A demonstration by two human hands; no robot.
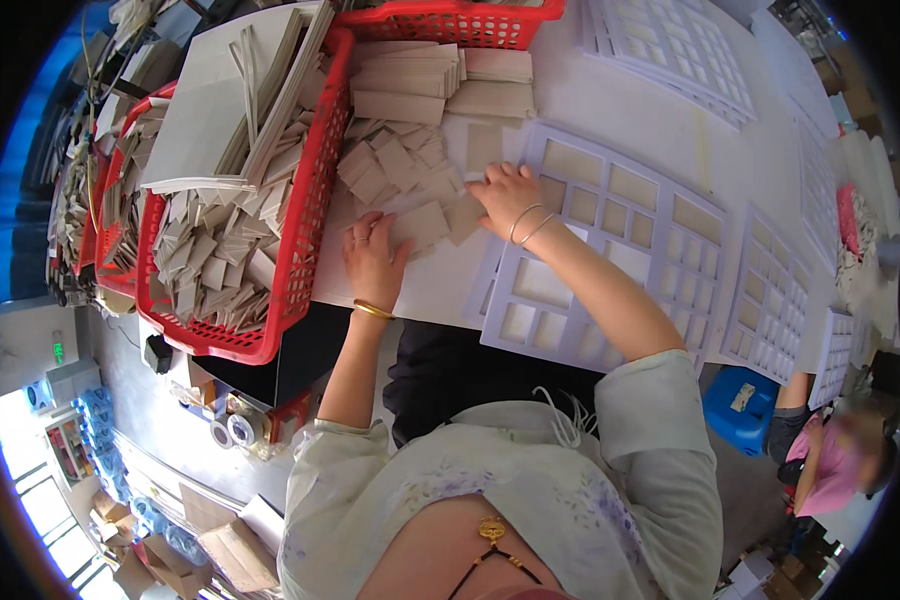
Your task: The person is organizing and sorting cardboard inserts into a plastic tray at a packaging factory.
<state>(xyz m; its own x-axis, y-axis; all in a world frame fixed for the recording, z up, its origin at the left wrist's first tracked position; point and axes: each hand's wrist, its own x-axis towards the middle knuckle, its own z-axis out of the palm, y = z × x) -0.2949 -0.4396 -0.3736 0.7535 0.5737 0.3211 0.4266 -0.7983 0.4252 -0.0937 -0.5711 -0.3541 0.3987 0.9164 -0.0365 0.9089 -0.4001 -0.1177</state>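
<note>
My left hand [372,255] lies at the table's near edge beside the red basket, its thumb apart from the fingers, next to a grey cardboard piece [421,229]. Over the table, my right hand [508,196] has its fingers spread and bent, with the tips at another cardboard piece [464,217]. Neither hand visibly grips anything. A loose pile of cardboard pieces [390,165] spreads just beyond my hands. Under my right forearm is a pale lilac frame panel [660,235] with many rectangular openings, some backed in grey.
The red basket [305,215] at left holds many small cardboard pieces and large sheets [215,100]. Behind the pile stand stacked cardboard strips [400,80] and another red basket [450,22]. More lilac panels [767,285] lie right. A person in pink [830,465] sits beyond a blue stool [740,408].
</note>
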